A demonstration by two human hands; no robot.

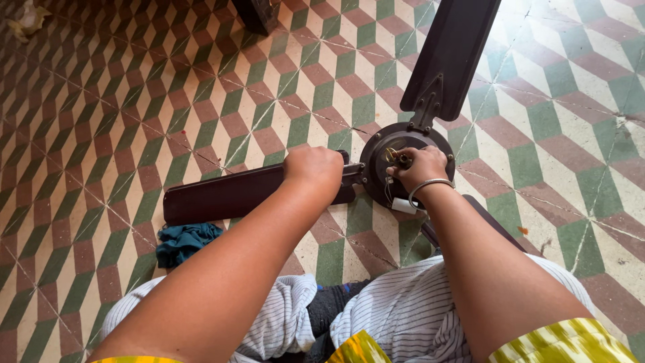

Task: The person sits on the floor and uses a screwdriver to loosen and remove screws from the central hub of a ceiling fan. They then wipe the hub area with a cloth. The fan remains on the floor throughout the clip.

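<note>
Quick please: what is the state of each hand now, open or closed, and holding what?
Left hand: closed around the dark fan blade near its inner end.
Right hand: closed on the centre of the fan motor hub; exact part held cannot be told.

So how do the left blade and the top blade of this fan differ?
The left blade lies almost level across the floor; the top blade runs up and out of frame. The left hand rests on the left blade's inner end; no hand touches the top blade, and the right hand is at the hub. Both are dark brown and join the hub.
</note>
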